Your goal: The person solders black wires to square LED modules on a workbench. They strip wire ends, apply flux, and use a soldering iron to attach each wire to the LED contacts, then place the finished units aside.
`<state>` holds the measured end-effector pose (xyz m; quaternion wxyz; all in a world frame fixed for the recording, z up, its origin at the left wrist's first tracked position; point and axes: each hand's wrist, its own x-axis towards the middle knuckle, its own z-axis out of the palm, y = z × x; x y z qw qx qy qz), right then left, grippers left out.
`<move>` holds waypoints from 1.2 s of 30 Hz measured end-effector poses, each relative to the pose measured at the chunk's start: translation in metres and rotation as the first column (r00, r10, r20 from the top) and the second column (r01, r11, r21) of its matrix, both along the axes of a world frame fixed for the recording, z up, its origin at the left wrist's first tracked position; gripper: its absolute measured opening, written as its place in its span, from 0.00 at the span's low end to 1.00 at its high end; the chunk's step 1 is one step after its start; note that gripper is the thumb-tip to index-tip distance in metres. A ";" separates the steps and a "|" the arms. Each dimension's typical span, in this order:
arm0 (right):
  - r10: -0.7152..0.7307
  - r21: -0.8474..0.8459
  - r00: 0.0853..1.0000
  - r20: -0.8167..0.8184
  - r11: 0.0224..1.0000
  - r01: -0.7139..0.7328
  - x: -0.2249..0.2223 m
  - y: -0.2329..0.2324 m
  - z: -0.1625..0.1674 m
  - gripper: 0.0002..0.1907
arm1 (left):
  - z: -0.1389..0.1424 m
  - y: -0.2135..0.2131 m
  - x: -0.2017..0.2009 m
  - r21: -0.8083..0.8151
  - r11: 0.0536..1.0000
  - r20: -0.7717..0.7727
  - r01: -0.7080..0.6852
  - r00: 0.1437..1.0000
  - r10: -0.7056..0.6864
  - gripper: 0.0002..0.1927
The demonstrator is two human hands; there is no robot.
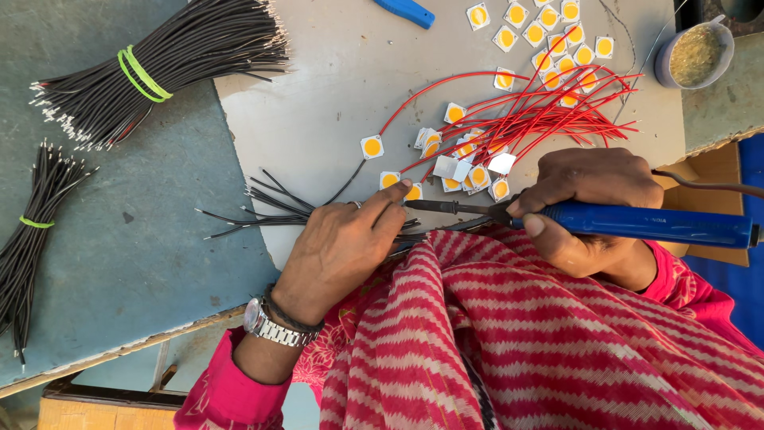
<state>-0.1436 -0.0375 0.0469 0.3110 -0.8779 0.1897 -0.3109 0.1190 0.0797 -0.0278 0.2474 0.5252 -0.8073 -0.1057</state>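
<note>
My right hand (585,203) grips a blue-handled soldering iron (645,224), its dark metal tip pointing left toward my left fingers. My left hand (342,247), wearing a metal wristwatch, presses its fingertips down at the board's near edge on a small white square LED chip (412,192) with a yellow centre, beside loose black wires (267,207). Several more such chips (469,171) and a fan of red wires (549,111) lie just beyond the iron's tip on the grey board (334,95).
A thick bundle of black wires tied with a green band (151,68) lies at upper left, a thinner bundle (28,239) at far left. A small bowl (694,54) stands at upper right, a blue tool (406,11) at the top. Red striped cloth (517,342) covers my lap.
</note>
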 end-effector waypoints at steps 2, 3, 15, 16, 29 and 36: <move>-0.050 0.044 0.998 0.032 0.998 0.048 -0.003 0.000 0.004 0.05 | 0.001 0.000 0.000 0.000 1.000 0.006 0.001 1.000 -0.001 0.08; -0.073 0.068 0.996 0.047 0.995 0.070 -0.004 0.000 0.006 0.05 | 0.001 0.000 0.000 0.005 1.000 0.012 0.002 1.000 -0.002 0.07; -0.045 0.049 0.998 0.032 0.998 0.044 -0.002 0.001 -0.002 0.04 | 0.003 0.000 -0.004 -0.009 1.000 -0.020 -0.014 1.000 0.014 0.09; -0.044 0.050 0.999 0.025 0.998 0.043 -0.002 0.000 -0.002 0.04 | 0.003 0.000 -0.004 -0.005 1.000 -0.018 -0.014 1.000 0.014 0.09; -0.130 0.098 0.990 0.048 0.987 0.125 -0.006 0.000 0.003 0.04 | 0.004 0.000 -0.005 -0.005 1.000 -0.022 -0.017 1.000 0.017 0.07; -0.053 0.053 0.999 0.003 0.997 0.053 -0.002 0.001 0.000 0.05 | 0.005 0.000 -0.006 0.015 1.000 -0.024 -0.018 1.000 0.019 0.07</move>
